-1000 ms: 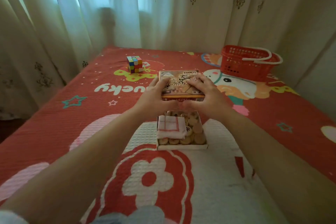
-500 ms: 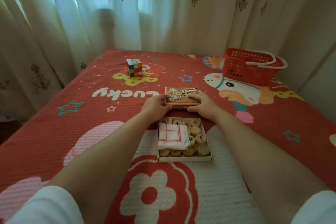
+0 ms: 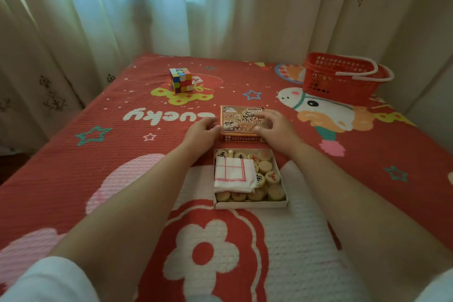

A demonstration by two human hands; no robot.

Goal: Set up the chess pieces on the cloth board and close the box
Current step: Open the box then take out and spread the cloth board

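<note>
The open box tray (image 3: 250, 204) lies on the bed in front of me, filled with round wooden chess pieces (image 3: 272, 177). A folded white cloth board (image 3: 234, 174) with red lines lies on top of the pieces at the left. Just beyond the tray, the brown printed box lid (image 3: 241, 120) rests flat on the bedspread. My left hand (image 3: 202, 131) touches the lid's left edge with curled fingers. My right hand (image 3: 274, 125) holds its right edge, fingers over the top and thumb on the near side.
A colourful puzzle cube (image 3: 180, 80) stands at the far left of the red patterned bedspread (image 3: 122, 167). A red plastic basket (image 3: 340, 77) with white handles sits at the far right. Curtains hang behind the bed.
Both hands carried the lid away from above the tray, lowered it and set it on the bedspread just beyond the tray. The tray with pieces and cloth stayed in place.
</note>
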